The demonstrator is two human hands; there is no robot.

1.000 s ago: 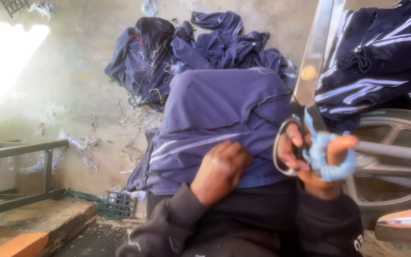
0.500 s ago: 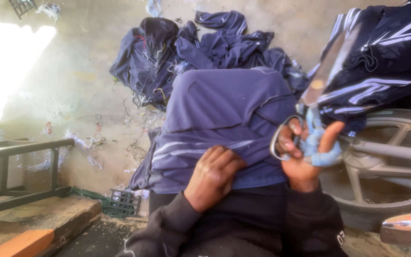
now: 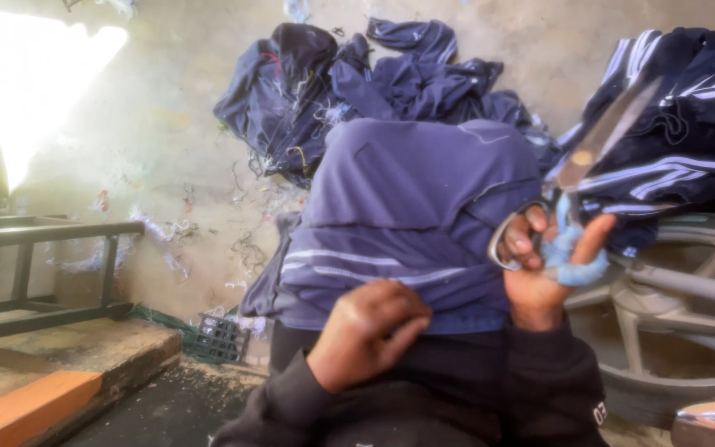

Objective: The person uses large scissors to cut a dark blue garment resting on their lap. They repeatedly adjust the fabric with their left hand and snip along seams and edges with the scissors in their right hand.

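firstly, i note the left hand (image 3: 371, 331) is curled with its fingers bunched together, pinching the lower hem of the navy garment (image 3: 415, 223) draped over the lap; the fingertips are buried in the cloth and i cannot make them out. the right hand (image 3: 552, 265) has its fingers threaded through and closed on the handles of the scissors (image 3: 577, 190), one loop wrapped in blue; the blades point up and right, blurred, their tips lost against the striped navy pile (image 3: 688, 132). the garment's far edge overlaps the heap of dark clothes (image 3: 357, 83) on the floor. to the right a large wheel (image 3: 688, 281) is cut off by the frame edge. at left a metal stool frame (image 3: 35, 265) stands well apart, with bare concrete floor (image 3: 167, 141) between.
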